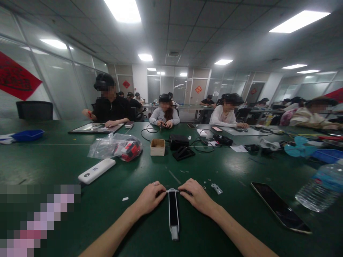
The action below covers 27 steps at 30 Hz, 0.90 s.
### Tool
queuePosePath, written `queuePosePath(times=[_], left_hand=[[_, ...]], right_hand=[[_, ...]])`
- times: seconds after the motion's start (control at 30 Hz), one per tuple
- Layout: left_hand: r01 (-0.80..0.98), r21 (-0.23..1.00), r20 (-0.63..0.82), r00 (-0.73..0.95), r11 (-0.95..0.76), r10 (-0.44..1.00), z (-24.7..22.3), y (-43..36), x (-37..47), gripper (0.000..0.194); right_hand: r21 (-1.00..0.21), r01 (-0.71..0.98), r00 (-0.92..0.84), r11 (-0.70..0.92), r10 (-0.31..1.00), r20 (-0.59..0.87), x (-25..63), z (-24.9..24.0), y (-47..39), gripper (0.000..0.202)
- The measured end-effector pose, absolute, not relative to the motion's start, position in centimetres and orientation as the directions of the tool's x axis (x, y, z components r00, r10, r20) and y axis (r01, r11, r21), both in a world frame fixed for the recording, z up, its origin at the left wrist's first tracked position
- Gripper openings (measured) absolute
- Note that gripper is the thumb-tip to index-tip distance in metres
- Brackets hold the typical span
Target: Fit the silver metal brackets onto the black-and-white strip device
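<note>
A long, narrow device with a white frame and a black middle (173,210) lies on the green table, pointing away from me. Its near end has a pale grey block. At its far end, my left hand (150,197) is closed in a pinch by the left corner. My right hand (196,195) pinches at the right corner, with something thin and dark under its fingers. What either hand grips is too small to name. Right of my right hand lie a small grey-white plastic piece (217,189) and several tiny ring-like parts. A small white scrap (125,198) is left of my left hand.
A white power-bank-like device (97,171), a plastic bag with red parts (128,148), a small cardboard box (157,147) and a black box (179,141) stand beyond. A phone (280,207) and a water bottle (320,187) are at right. Several people sit opposite.
</note>
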<state>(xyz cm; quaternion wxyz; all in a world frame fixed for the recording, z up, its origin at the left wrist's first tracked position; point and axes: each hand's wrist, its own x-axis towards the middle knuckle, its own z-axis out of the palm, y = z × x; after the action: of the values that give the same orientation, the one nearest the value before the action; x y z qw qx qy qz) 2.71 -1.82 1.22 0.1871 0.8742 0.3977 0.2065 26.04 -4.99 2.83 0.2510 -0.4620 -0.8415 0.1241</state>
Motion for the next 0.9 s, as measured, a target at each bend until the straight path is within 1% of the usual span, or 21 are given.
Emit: queuePosePath(times=[0.1,0.3,0.6,0.9], left_hand=[[0.623,0.488,0.208,0.597,-0.611,0.775,1.23,-1.81,2.76,0.023],[0.624,0.49,0.207,0.595,-0.608,0.777,1.26,-1.82,2.76,0.023],[0.624,0.496,0.201,0.594,-0.604,0.779,1.37,-1.88,2.72,0.024],[0.622,0.483,0.219,0.596,-0.616,0.773,0.84,-1.62,2.61,0.022]], right_hand=[[-0.45,0.702,-0.451,0.551,0.834,0.318,26.09,2.5,-4.8,0.017],[-0.484,0.719,-0.423,0.499,0.867,0.265,26.0,2.79,-4.92,0.018],[-0.489,0.71,-0.429,0.506,0.862,0.27,25.98,3.1,-4.99,0.016],[-0.5,0.722,-0.419,0.478,0.877,0.234,25.91,3.4,-5.15,0.019]])
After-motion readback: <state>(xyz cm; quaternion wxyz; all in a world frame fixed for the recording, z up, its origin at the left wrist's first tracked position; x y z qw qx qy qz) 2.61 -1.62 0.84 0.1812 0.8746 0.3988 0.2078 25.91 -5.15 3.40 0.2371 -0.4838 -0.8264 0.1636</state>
